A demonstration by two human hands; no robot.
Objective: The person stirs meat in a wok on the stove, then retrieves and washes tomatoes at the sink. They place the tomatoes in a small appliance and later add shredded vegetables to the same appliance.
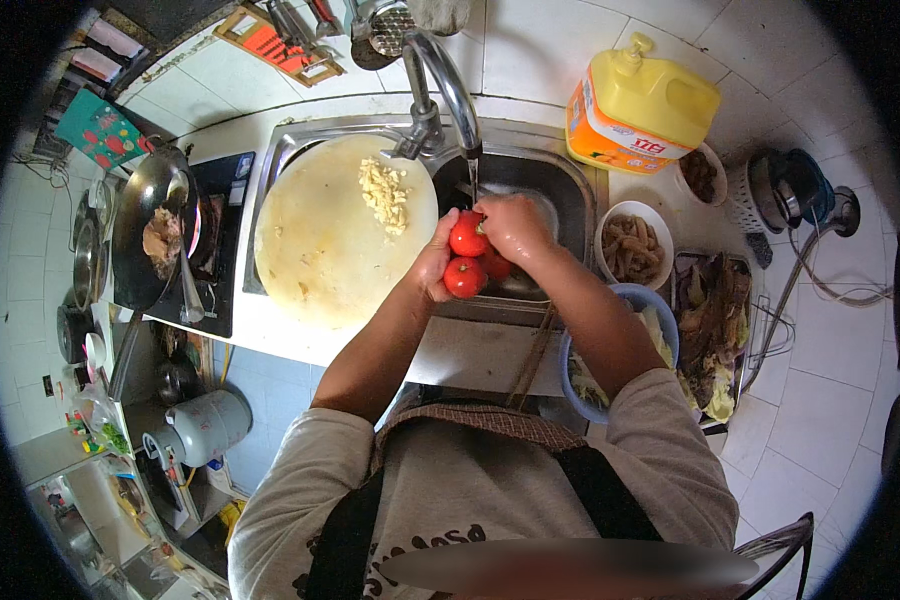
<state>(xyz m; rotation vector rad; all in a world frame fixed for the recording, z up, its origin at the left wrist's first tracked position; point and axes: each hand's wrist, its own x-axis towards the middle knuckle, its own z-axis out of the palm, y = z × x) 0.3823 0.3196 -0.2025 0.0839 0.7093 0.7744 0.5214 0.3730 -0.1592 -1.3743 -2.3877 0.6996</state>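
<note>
Three red tomatoes are bunched over the steel sink basin, under the running faucet. My left hand cups them from the left, around the upper tomato and the lower tomato. A third tomato sits partly behind, below my right wrist. Wet and curled, my right hand has its fingertips on the green stem of the upper tomato. Beside my left hand lies a round cutting board with a strip of chopped garlic on it.
At left, a wok with meat and a ladle sits over a lit burner. A yellow detergent jug, a bowl of food strips, a blue basin of leaves and a vegetable tray stand right. A gas cylinder is lower left.
</note>
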